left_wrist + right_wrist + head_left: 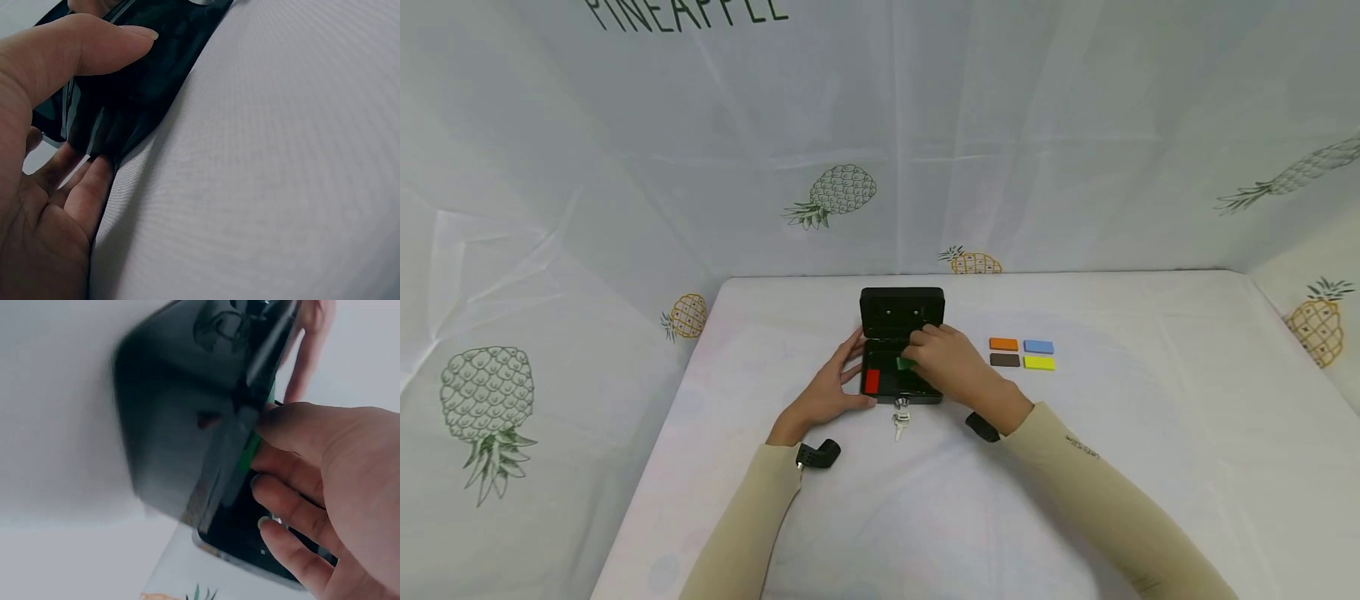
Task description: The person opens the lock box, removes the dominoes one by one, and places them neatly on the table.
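A small black lockbox [917,387] stands on the table with its lid raised at the back. My left hand [822,395] grips its left side, thumb at the front and fingers along the side wall; the left wrist view shows the thumb over the box wall [134,94]. Over the box's interior, my right hand [953,364] pinches a green rectangular piece [905,363] between thumb and fingers, as the right wrist view also shows [249,452]. A red piece [872,381] lies inside at the front left. The green piece is partly hidden by the fingers.
Keys [901,421] hang from the lock at the box's front. To the right lie an orange piece [1003,343], a blue piece [1038,347], a dark grey piece [1004,360] and a yellow piece [1039,363]. A white cloth covers the table [880,517].
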A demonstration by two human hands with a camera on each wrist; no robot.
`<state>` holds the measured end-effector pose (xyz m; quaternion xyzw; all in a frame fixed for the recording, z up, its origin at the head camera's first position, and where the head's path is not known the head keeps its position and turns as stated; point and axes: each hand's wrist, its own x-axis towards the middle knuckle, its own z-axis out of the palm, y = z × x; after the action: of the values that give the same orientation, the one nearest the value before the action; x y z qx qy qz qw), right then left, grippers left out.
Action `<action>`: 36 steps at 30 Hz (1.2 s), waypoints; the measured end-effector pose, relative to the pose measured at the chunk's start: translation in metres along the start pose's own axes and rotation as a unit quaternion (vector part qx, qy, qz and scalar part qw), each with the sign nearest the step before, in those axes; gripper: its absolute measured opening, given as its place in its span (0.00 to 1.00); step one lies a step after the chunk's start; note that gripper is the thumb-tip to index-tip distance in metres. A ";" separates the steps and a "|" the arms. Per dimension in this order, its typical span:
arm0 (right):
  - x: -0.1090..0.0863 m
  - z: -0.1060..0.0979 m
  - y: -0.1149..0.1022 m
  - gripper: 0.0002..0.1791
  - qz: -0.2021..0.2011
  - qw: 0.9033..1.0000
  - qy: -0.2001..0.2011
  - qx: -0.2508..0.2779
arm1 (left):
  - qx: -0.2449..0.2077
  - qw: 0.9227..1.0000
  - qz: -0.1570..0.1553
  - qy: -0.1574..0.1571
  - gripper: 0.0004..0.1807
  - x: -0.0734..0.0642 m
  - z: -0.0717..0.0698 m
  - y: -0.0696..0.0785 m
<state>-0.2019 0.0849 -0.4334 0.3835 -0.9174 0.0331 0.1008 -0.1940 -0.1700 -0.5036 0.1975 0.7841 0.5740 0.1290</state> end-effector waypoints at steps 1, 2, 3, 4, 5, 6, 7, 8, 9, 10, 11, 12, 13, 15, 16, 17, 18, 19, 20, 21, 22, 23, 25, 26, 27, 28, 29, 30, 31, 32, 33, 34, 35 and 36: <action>-0.002 -0.002 0.001 0.10 -0.001 1.000 0.003 -0.003 | 0.000 1.000 0.000 0.000 0.69 0.000 0.000 0.000; -0.004 -0.004 0.002 0.11 -0.001 1.000 0.006 -0.006 | 0.000 1.000 0.000 0.000 0.69 0.000 0.000 0.000; -0.007 -0.005 0.003 0.11 -0.001 1.000 0.009 -0.008 | 0.001 1.000 -0.001 0.001 0.69 0.000 0.000 0.000; -0.009 -0.006 0.004 0.12 -0.002 1.000 0.011 -0.010 | 0.002 1.000 -0.002 0.001 0.69 0.000 0.000 0.001; -0.011 -0.008 0.005 0.12 -0.002 1.000 0.015 -0.012 | 0.004 1.000 -0.002 0.001 0.69 0.000 0.000 0.001; -0.013 -0.009 0.006 0.12 -0.003 1.000 0.018 -0.013 | 0.006 1.000 -0.003 0.002 0.69 0.000 0.000 0.001; -0.016 -0.010 0.007 0.13 -0.003 1.000 0.022 -0.013 | 0.007 1.000 -0.005 0.002 0.69 -0.001 0.001 0.002; -0.019 -0.010 0.009 0.12 -0.002 1.000 0.027 -0.013 | 0.009 1.000 -0.006 0.003 0.69 -0.001 0.001 0.002; -0.021 -0.010 0.010 0.12 -0.002 0.999 0.032 -0.013 | 0.010 1.000 -0.008 0.003 0.69 -0.001 0.001 0.002; -0.024 -0.011 0.011 0.12 -0.003 0.999 0.037 -0.015 | 0.011 1.000 -0.008 0.003 0.69 -0.001 0.001 0.003; -0.026 -0.011 0.013 0.12 -0.003 0.999 0.042 -0.016 | 0.011 1.000 -0.009 0.003 0.69 -0.001 0.001 0.003; -0.029 -0.011 0.015 0.12 -0.002 0.999 0.046 -0.016 | 0.012 1.000 -0.011 0.003 0.69 -0.001 0.001 0.003; -0.032 -0.011 0.016 0.12 -0.001 0.999 0.050 -0.017 | 0.012 1.000 -0.010 0.002 0.69 -0.002 0.001 0.003; -0.037 -0.012 0.020 0.12 0.001 0.998 0.056 -0.014 | 0.012 1.000 -0.008 0.001 0.69 -0.002 0.001 0.003; -0.040 -0.012 0.022 0.12 0.002 0.998 0.059 -0.013 | 0.012 1.000 -0.007 0.000 0.69 -0.001 0.001 0.003; -0.043 -0.011 0.024 0.12 0.004 0.998 0.062 -0.011 | 0.013 1.000 -0.005 -0.001 0.69 -0.001 0.001 0.003; -0.046 -0.011 0.026 0.12 0.007 0.998 0.064 -0.009 | 0.013 1.000 -0.003 -0.001 0.69 -0.001 0.001 0.002; -0.048 -0.012 0.027 0.12 0.010 0.998 0.067 -0.008 | 0.012 1.000 -0.001 0.000 0.69 -0.001 0.001 0.002; -0.051 -0.011 0.029 0.12 0.012 0.998 0.068 -0.006 | 0.011 1.000 0.001 0.001 0.69 -0.001 0.000 0.001; -0.054 -0.011 0.032 0.12 0.014 0.997 0.070 -0.005 | 0.011 1.000 0.002 0.001 0.69 -0.001 0.000 0.000; -0.057 -0.010 0.034 0.12 0.016 0.997 0.071 -0.007 | 0.012 1.000 0.004 0.002 0.69 -0.001 0.000 0.000; -0.059 -0.010 0.036 0.12 0.018 0.997 0.073 -0.006 | 0.013 1.000 0.004 0.003 0.69 -0.001 0.000 -0.001; -0.065 -0.008 0.040 0.12 0.018 0.997 0.076 -0.004 | 0.013 1.000 0.005 0.004 0.69 0.000 -0.001 -0.002; -0.069 -0.006 0.043 0.12 0.017 0.997 0.078 -0.003 | 0.013 1.000 0.005 0.005 0.69 0.000 -0.001 -0.002; -0.072 -0.004 0.045 0.12 0.015 0.997 0.079 -0.002 | 0.015 1.000 0.005 0.005 0.69 0.000 -0.001 -0.002; -0.075 -0.003 0.047 0.12 0.015 0.997 0.081 -0.002 | 0.015 1.000 0.006 0.005 0.69 0.000 0.000 -0.002; -0.079 -0.001 0.049 0.13 0.015 0.997 0.082 -0.001 | 0.015 1.000 0.005 0.006 0.69 0.000 0.000 -0.002; -0.082 0.001 0.051 0.13 0.016 0.997 0.081 -0.001 | 0.016 1.000 0.006 0.006 0.69 0.000 0.000 -0.002; -0.086 0.002 0.053 0.13 0.018 0.997 0.079 0.001 | 0.016 1.000 0.004 0.007 0.69 0.000 0.000 -0.002; -0.089 0.004 0.055 0.13 0.020 0.997 0.077 0.003 | 0.015 1.000 0.003 0.007 0.69 0.000 0.000 -0.002; -0.092 0.005 0.057 0.13 0.023 0.997 0.076 0.002 | 0.015 1.000 0.001 0.007 0.69 0.000 0.000 -0.002; -0.095 0.006 0.058 0.13 0.026 0.997 0.073 0.001 | 0.014 1.000 -0.001 0.007 0.69 0.000 0.001 -0.002; -0.098 0.007 0.059 0.13 0.029 0.997 0.071 0.001 | 0.014 1.000 -0.003 0.006 0.69 0.000 0.001 -0.001; -0.100 0.008 0.061 0.13 0.031 0.997 0.070 0.001 | 0.014 1.000 -0.005 0.006 0.69 0.000 0.001 -0.001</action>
<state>-0.1776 0.1962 -0.4609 0.3515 -0.9196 0.0643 0.1629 -0.1937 -0.1695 -0.5051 0.1918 0.7940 0.5632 0.1247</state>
